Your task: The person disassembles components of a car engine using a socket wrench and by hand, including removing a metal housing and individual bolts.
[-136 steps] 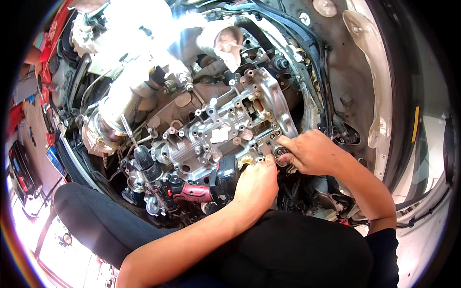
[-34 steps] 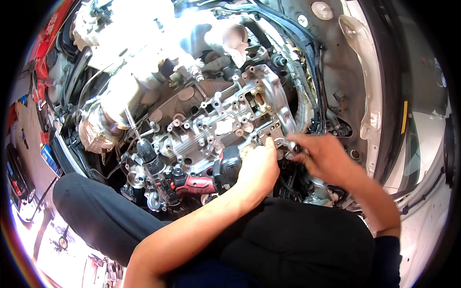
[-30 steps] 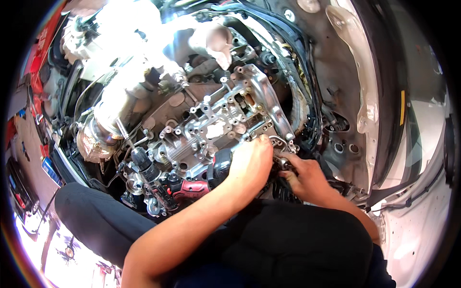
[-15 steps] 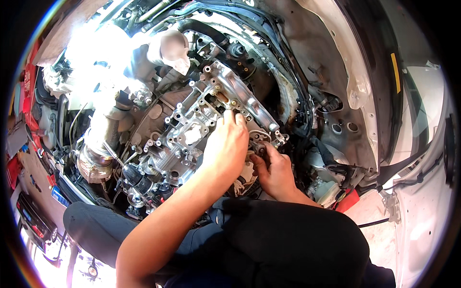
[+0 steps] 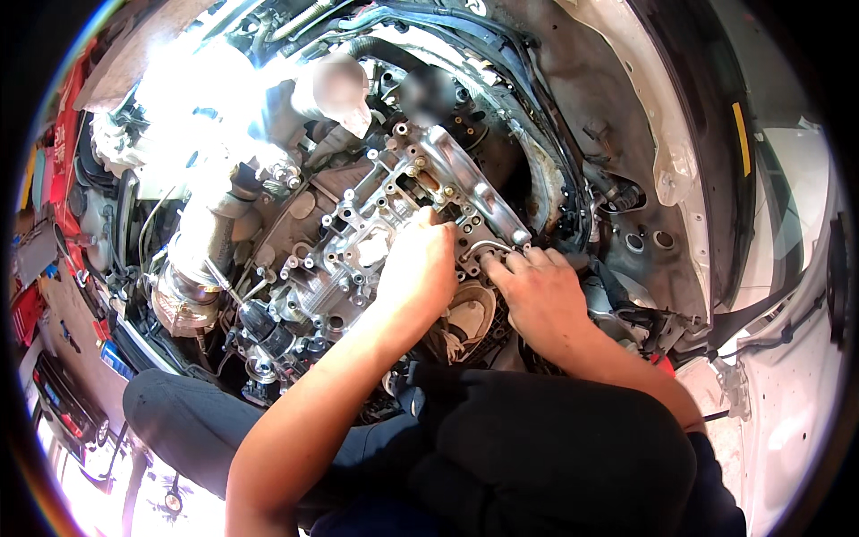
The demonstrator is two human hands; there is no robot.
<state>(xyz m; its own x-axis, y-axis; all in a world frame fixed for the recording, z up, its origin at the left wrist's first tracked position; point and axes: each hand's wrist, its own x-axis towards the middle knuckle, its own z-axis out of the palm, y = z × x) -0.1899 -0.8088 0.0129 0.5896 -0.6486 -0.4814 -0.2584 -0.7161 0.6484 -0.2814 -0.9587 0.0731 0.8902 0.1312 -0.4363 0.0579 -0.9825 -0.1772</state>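
I see my left hand with curled fingers at the middle of the aluminium engine top; whatever they grip is hidden. Palm down, my right hand lies to its right, fingers bent over fittings by a curved metal tube near the engine's right end; what they grip cannot be made out. Below and between both hands a round opening shows a pale inside. At the engine's lower left lies a black-chucked drill with a long bit, partly obscured by parts and my forearm.
A large metal pipe and glaring parts fill the upper left. Hoses run along the body panel at the right. My dark-trousered knees occupy the bottom. Red tool storage and a black case stand at the far left.
Since the earlier frames, my left hand has moved up and left across the engine. My right hand has turned from a thumb-up pinch to palm down, fingers over the fittings. The view has shifted too.
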